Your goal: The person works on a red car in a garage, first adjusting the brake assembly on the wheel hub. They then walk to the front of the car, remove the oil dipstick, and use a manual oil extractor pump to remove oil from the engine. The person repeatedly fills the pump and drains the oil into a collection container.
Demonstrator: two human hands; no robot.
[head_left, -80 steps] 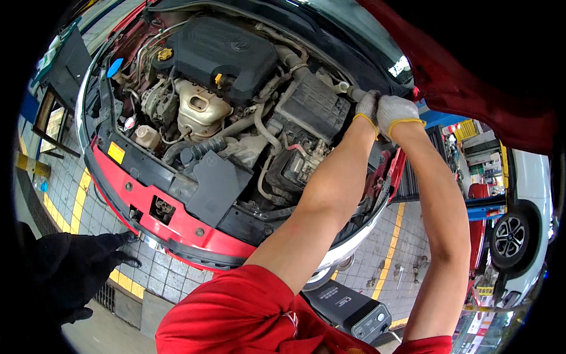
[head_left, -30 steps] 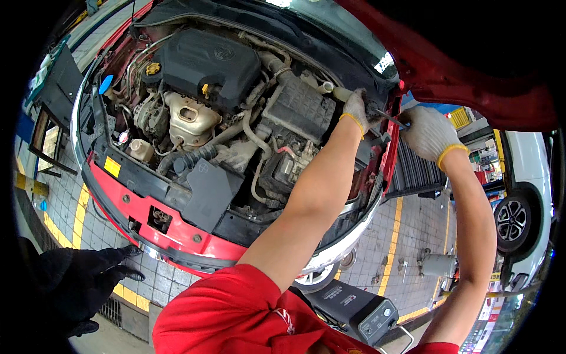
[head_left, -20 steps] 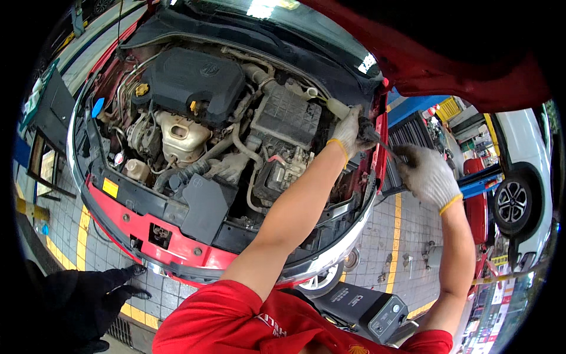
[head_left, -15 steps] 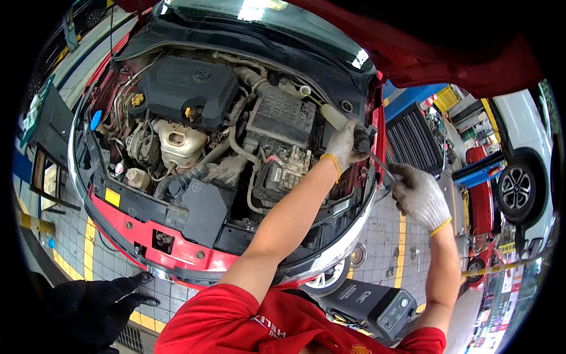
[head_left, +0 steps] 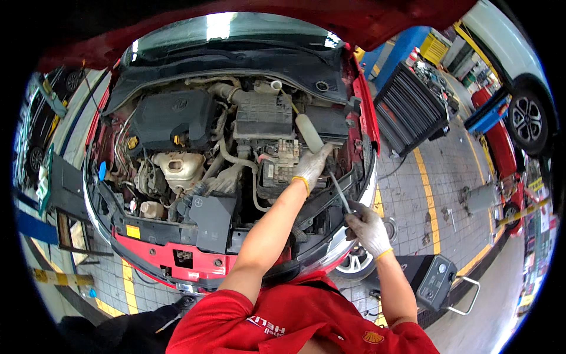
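Note:
My left hand [head_left: 312,164], in a grimy knit glove with a yellow cuff, is closed round the lower end of a hand pump with a pale translucent cylinder [head_left: 308,130] and a dark fitting. A thin tube runs up from the cylinder toward a white filler opening [head_left: 276,85] behind the battery [head_left: 283,171]. My right hand [head_left: 367,230], similarly gloved, grips the lower end of a long metal rod [head_left: 338,190] that extends from the pump over the car's front right corner. The engine cover [head_left: 172,118] lies to the left, under the raised red hood [head_left: 377,26].
A black slatted trolley [head_left: 407,112] stands right of the car, above a tiled floor with yellow lines. A dark machine with a handle [head_left: 433,282] is near my right arm. A white car [head_left: 519,71] is at the right, a gate-like stand [head_left: 71,236] at the left.
My view has swung upward and right. The pale cylinder shows more fully, angled from the filler. My right hand has moved down and away from my left, along with the rod.

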